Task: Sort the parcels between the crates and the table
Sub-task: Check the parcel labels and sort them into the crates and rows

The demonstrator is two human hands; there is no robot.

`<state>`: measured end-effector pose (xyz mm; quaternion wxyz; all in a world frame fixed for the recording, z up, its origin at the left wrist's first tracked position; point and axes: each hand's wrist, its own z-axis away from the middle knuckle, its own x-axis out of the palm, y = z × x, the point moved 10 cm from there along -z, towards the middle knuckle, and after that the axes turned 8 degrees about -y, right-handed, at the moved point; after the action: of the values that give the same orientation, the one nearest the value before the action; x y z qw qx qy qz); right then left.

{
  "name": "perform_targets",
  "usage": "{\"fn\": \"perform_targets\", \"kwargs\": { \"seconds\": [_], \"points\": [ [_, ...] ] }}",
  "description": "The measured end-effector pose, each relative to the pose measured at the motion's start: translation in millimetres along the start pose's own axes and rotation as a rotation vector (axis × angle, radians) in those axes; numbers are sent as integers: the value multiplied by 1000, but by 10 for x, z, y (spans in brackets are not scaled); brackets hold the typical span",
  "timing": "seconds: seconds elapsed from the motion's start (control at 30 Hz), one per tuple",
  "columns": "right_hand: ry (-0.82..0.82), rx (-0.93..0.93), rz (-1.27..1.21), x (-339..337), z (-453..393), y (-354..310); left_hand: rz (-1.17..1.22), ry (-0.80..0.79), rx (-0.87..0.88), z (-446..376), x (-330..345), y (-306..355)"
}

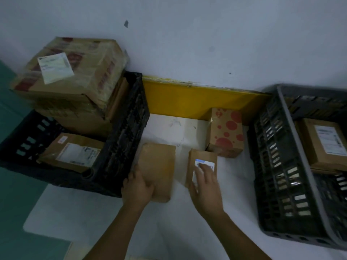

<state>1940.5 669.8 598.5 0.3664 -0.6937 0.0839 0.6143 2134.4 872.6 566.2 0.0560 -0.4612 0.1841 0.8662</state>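
While both hands work on the white table (234,194) between the crates, the left hand (138,190) grips a plain brown cardboard parcel (156,166) and the right hand (204,190) lies with loose fingers on a small labelled brown parcel (201,158), each seemingly awaiting lifting into the black plastic crate (120,132) left or grey plastic crate (281,166) right.

Dim bluish light, soft overall blur, wide-angle bending at edges

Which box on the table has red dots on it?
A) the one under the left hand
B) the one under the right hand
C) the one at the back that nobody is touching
C: the box with red dots stands at the back of the table, beyond both hands.
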Motion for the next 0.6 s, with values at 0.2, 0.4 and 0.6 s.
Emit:
{"fn": "perform_targets", "kwargs": {
  "seconds": [0.2, 0.4, 0.6],
  "points": [
    [-411, -191, 40, 803, 124, -732, 233, -87, -55, -144, 109, -233],
    [-508, -127, 14, 844, 96, -716, 540, -85, 108, -11, -48, -21],
    [-320, 155, -604, 238, -31, -605, 841, -36, 313, 205, -451, 395]
  ]
}}
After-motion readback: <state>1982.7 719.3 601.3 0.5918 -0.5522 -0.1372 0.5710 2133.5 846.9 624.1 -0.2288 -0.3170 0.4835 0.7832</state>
